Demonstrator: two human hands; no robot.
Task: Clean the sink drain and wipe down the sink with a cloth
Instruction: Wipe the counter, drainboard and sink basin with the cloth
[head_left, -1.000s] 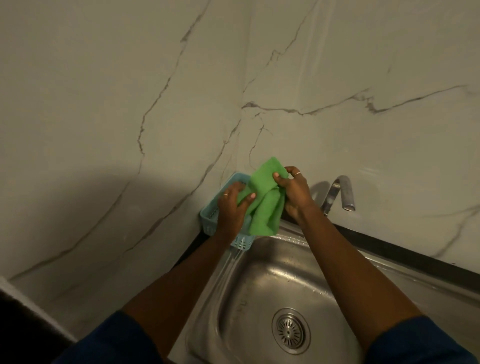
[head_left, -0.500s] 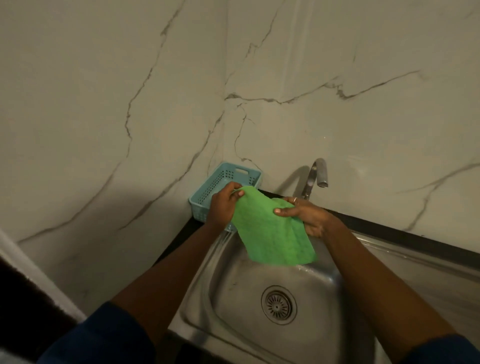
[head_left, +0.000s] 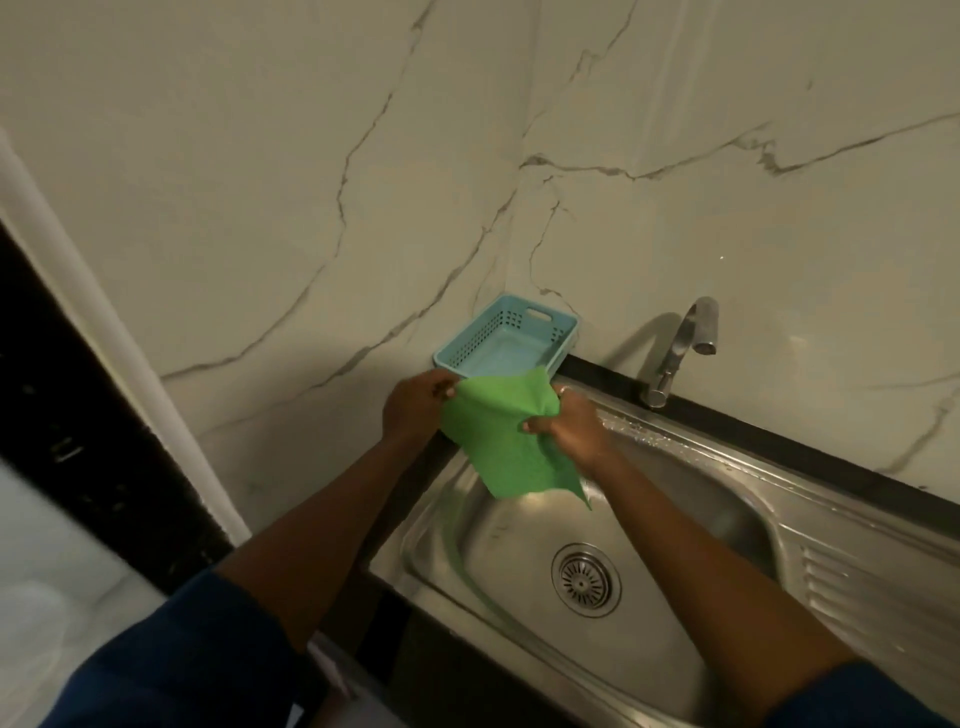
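A green cloth (head_left: 506, 441) hangs spread out above the back left corner of the steel sink (head_left: 701, 525). My left hand (head_left: 415, 402) pinches its upper left corner. My right hand (head_left: 571, 423) grips its right edge, thumb on the front. The cloth's lower edge dangles free over the bowl. The round slotted drain (head_left: 586, 579) lies in the bottom of the bowl, uncovered, below and to the right of the cloth.
A light blue perforated basket (head_left: 506, 338) stands in the corner behind the cloth. A chrome tap (head_left: 680, 348) rises at the back edge of the sink. A ribbed draining board (head_left: 872, 597) runs to the right. Marble walls enclose the back and left.
The cloth went from bunched up in front of the basket to spread open between both hands, lower over the sink. The view has shifted, showing more of the basket and drain.
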